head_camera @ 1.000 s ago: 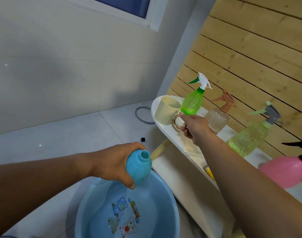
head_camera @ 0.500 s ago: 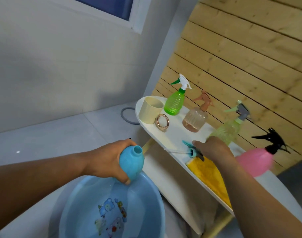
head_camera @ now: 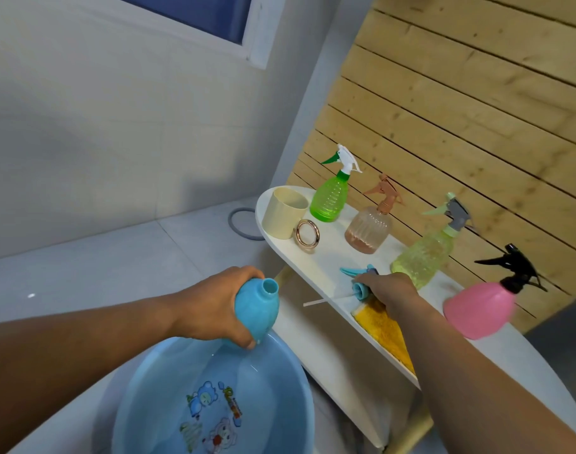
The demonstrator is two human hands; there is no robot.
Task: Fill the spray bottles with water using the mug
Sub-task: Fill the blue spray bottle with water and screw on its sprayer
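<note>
Holding the blue bottle (head_camera: 256, 311) open-necked over the basin (head_camera: 168, 385) in our left hand (head_camera: 211, 306), we close our right hand (head_camera: 389, 288) on its spray head (head_camera: 358, 279), lying right of the bottle.

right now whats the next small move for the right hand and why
Probably lift the blue spray head off the table and bring it to the blue bottle: the right hand grips that head, and the left hand holds the bottle, neck open, over the basin.
</note>
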